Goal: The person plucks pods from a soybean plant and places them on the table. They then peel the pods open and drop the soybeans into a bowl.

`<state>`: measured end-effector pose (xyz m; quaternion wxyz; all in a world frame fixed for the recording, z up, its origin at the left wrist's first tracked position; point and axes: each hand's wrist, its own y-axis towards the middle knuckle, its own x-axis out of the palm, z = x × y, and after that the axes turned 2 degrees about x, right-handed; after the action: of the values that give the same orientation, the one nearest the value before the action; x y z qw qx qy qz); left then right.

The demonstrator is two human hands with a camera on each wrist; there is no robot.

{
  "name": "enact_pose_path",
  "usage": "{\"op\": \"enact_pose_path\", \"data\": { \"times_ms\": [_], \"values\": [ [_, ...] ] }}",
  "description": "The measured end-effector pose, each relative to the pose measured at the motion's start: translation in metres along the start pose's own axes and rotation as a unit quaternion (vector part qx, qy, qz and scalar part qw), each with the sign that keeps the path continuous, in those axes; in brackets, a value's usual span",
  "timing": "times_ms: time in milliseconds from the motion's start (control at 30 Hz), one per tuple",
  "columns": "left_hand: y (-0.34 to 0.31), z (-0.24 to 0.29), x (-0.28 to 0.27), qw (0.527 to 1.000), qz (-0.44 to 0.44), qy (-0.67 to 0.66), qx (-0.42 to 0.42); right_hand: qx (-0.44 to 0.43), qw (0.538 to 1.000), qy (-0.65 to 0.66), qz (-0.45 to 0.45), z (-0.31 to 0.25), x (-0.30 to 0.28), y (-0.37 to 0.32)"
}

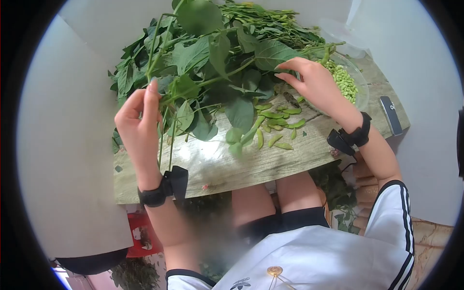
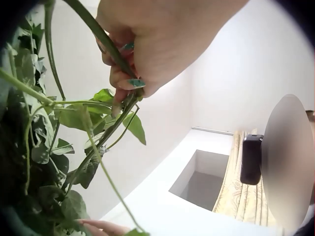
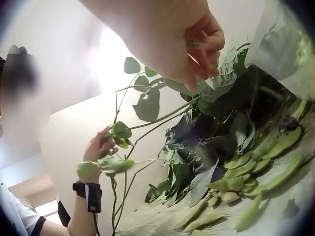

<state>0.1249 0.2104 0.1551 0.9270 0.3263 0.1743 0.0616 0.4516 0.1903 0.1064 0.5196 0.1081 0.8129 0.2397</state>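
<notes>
My left hand (image 1: 140, 113) pinches the green stem of a leafy soybean plant (image 2: 115, 125) between thumb and fingers, raised over the table's left side. Its leaves (image 1: 191, 55) spread across toward the right. My right hand (image 1: 314, 79) is beside a broad leaf (image 1: 275, 54), thumb and forefinger slightly apart at its edge. Nothing shows between those fingertips. In the right wrist view, this hand (image 3: 172, 44) hangs above leaves and a stem. Several loose green pods (image 1: 275, 116) lie on the table below, between the hands.
A heap of cut plants (image 1: 270, 19) covers the back of the wooden table (image 1: 232, 176). At the right stands a clear bowl (image 1: 363, 89) of shelled green beans (image 1: 342, 79), with a phone (image 1: 391, 115) near the table's edge. Another clear container (image 1: 340, 34) sits behind it.
</notes>
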Motion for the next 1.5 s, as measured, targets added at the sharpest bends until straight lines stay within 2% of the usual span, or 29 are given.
{"op": "enact_pose_path", "data": {
  "times_ms": [333, 400, 467, 533, 567, 600, 667, 733, 800, 867, 933, 967, 1000, 1067, 1100, 1133, 1200, 1233, 1267, 1300, 1333, 1467, 1500],
  "values": [
    [0.029, 0.014, -0.04, 0.994, 0.092, -0.056, 0.014, -0.017, 1.0, 0.021, 0.002, 0.015, 0.021, -0.001],
    [0.04, -0.006, -0.061, 0.982, 0.086, -0.165, 0.0, -0.017, 1.0, 0.021, 0.001, 0.019, 0.019, -0.005],
    [0.048, -0.019, -0.084, 0.983, 0.053, -0.178, -0.006, -0.023, 1.0, 0.004, 0.008, 0.021, 0.018, -0.011],
    [0.053, -0.026, -0.101, 0.96, 0.068, -0.266, -0.054, -0.015, 1.0, 0.017, 0.002, 0.019, 0.012, -0.015],
    [0.058, -0.047, -0.123, 0.975, 0.022, -0.22, -0.023, -0.007, 1.0, 0.026, -0.004, 0.018, 0.009, -0.016],
    [0.06, -0.055, -0.136, 0.976, 0.022, -0.217, -0.022, -0.007, 1.0, 0.03, -0.002, 0.018, 0.008, -0.017],
    [0.058, -0.059, -0.152, 0.979, -0.002, -0.2, 0.033, -0.006, 0.999, 0.041, -0.008, 0.019, 0.006, -0.018],
    [0.057, -0.057, -0.167, 0.984, 0.018, -0.169, 0.048, -0.008, 0.999, 0.044, -0.007, 0.018, 0.005, -0.021],
    [0.062, -0.048, -0.196, 0.969, -0.032, -0.242, 0.041, -0.008, 0.999, 0.052, -0.008, 0.012, 0.003, -0.024],
    [0.056, -0.038, -0.205, 0.973, -0.017, -0.23, 0.03, -0.023, 0.998, 0.059, -0.009, 0.009, 0.002, -0.024],
    [0.05, -0.025, -0.208, 0.969, 0.046, -0.24, 0.032, -0.024, 0.998, 0.061, -0.012, 0.005, 0.003, -0.025],
    [0.051, -0.026, -0.23, 0.949, -0.053, -0.309, 0.025, -0.024, 0.998, 0.061, -0.012, 0.002, 0.002, -0.026],
    [0.043, -0.018, -0.233, 0.951, -0.051, -0.304, 0.026, -0.028, 0.997, 0.066, -0.012, -0.001, 0.001, -0.028],
    [0.02, -0.002, -0.239, 0.959, 0.066, -0.274, 0.005, -0.027, 0.996, 0.079, -0.011, -0.003, 0.0, -0.033],
    [0.018, -0.021, -0.278, 0.949, -0.045, -0.312, 0.031, -0.03, 0.996, 0.084, -0.013, -0.003, 0.001, -0.036],
    [0.005, -0.023, -0.279, 0.949, -0.038, -0.312, 0.034, -0.039, 0.996, 0.078, -0.006, 0.002, 0.001, -0.035],
    [-0.021, -0.018, -0.29, 0.982, 0.026, -0.162, 0.089, -0.052, 0.995, 0.083, -0.011, -0.001, 0.0, -0.037],
    [-0.03, -0.015, -0.311, 0.97, -0.023, -0.23, 0.076, -0.029, 0.995, 0.094, -0.024, -0.006, -0.003, -0.037],
    [-0.048, -0.014, -0.322, 0.972, -0.015, -0.223, 0.075, -0.008, 0.994, 0.105, -0.036, -0.01, -0.003, -0.039],
    [-0.068, -0.007, -0.322, 0.989, 0.083, -0.098, 0.072, -0.028, 0.992, 0.119, -0.016, -0.009, 0.0, -0.04],
    [-0.088, -0.001, -0.325, 0.981, 0.179, 0.029, 0.067, -0.037, 0.992, 0.122, -0.021, -0.01, 0.0, -0.04],
    [-0.17, -0.003, -0.397, 0.975, 0.21, 0.015, 0.078, -0.052, 0.989, 0.138, -0.031, -0.011, 0.001, -0.045],
    [-0.195, -0.004, -0.419, 0.975, 0.179, 0.093, 0.091, -0.063, 0.99, 0.125, -0.02, -0.012, 0.0, -0.046]
  ]
}}
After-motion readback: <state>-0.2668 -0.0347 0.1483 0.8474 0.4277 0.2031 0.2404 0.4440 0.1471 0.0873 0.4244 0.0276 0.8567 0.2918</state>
